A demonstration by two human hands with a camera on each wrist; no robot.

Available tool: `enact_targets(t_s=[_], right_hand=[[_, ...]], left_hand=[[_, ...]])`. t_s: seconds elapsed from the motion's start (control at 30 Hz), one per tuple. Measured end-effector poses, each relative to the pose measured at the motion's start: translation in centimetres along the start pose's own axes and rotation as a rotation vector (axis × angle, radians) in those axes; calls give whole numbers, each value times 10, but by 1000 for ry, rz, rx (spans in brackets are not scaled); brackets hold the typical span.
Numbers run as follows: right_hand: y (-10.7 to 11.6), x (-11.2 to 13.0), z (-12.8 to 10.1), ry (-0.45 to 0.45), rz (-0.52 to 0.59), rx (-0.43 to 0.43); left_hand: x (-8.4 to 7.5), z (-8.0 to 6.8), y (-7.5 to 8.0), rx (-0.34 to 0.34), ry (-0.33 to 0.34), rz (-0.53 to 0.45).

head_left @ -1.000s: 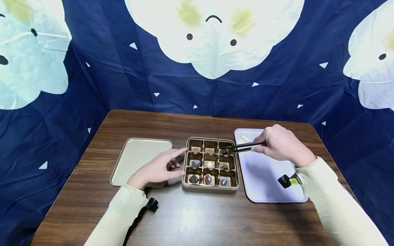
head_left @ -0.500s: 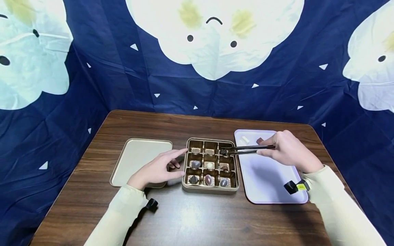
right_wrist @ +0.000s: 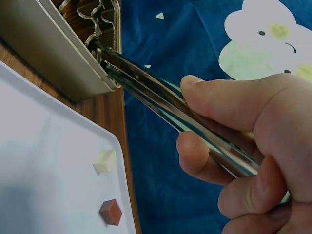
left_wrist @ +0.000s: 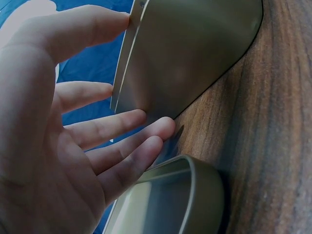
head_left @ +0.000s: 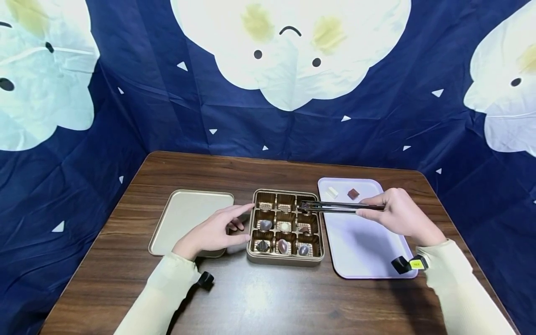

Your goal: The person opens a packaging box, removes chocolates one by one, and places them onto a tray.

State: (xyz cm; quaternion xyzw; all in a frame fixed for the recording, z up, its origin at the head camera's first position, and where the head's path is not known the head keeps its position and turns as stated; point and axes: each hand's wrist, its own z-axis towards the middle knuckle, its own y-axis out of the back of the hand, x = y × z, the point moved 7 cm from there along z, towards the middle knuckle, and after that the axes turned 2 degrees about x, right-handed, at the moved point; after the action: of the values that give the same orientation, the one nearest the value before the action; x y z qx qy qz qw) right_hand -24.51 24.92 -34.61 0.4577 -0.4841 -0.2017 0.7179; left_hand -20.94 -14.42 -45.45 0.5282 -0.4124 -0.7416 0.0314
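Observation:
A gold tin (head_left: 285,262) with a compartment insert stands mid-table. My left hand (head_left: 212,231) reaches to its left side, fingers extended; in the left wrist view the thumb and index fingertips touch the tin's rim (left_wrist: 127,63). My right hand (head_left: 398,215) pinches metal tongs (right_wrist: 165,105) between thumb and fingers. The tongs' tips reach into the back right compartment, at a dark chocolate (head_left: 305,206) they partly hide. Other compartments hold a striped dark chocolate (head_left: 263,245), a brown oval one (head_left: 283,246), a white ball (head_left: 285,227) and several more.
A pale lilac tray (head_left: 364,260) lies right of the tin, bearing a white piece (head_left: 332,192) and a brown cube (head_left: 353,193) at its back. A flat gold lid (head_left: 188,209) lies to the left, partly under my left hand. A blue cloth (head_left: 234,116) hangs behind the table.
My right hand has moved right and nearer to me while the tongs' tips stay in the back right compartment. The brown cube on the tray has come into view. My left hand stays put.

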Motion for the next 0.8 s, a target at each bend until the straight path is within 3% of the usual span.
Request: enact_targets(t_s=[0.53,0.8], right_hand=[[0,-15,-14,-43,30,-42],[20,-9,-22,-19,17,-102]], left_hand=[[1,1,-1,3,-3,-3],[3,1,-1,1,-4,0]])
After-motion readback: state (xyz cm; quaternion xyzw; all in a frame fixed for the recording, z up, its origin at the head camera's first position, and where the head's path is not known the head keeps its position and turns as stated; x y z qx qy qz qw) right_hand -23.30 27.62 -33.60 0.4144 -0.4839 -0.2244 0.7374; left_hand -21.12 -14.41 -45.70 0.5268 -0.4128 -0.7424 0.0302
